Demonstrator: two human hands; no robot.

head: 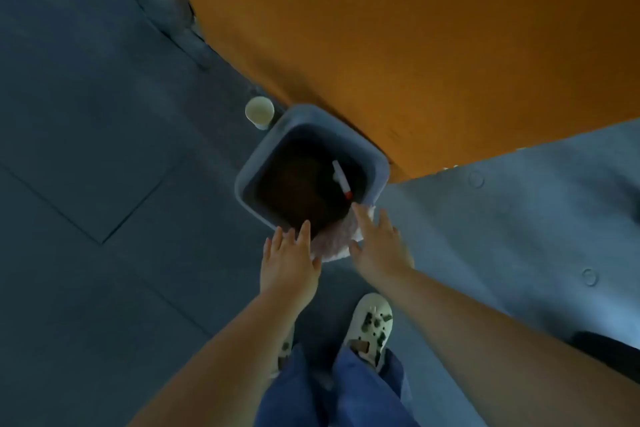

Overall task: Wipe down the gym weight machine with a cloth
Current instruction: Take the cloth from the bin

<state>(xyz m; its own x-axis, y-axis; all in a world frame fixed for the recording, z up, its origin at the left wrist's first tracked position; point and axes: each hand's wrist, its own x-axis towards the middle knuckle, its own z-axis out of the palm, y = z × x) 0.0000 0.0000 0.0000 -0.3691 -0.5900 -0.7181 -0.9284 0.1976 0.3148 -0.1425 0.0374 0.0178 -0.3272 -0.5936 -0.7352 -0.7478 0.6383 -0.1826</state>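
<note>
A pale pinkish cloth lies draped over the near corner of a grey square bin on the floor. My left hand hovers with straight fingers just left of the cloth, above the bin's near rim. My right hand reaches with spread fingers over the cloth's right side; whether it touches the cloth is unclear. Neither hand holds anything. No weight machine is recognisable in view.
Inside the bin's dark hollow lies a white tube with a red tip. A pale paper cup stands on the floor beside the bin's far corner. An orange wall rises behind it. A grey surface spreads to the right. My white shoes are below.
</note>
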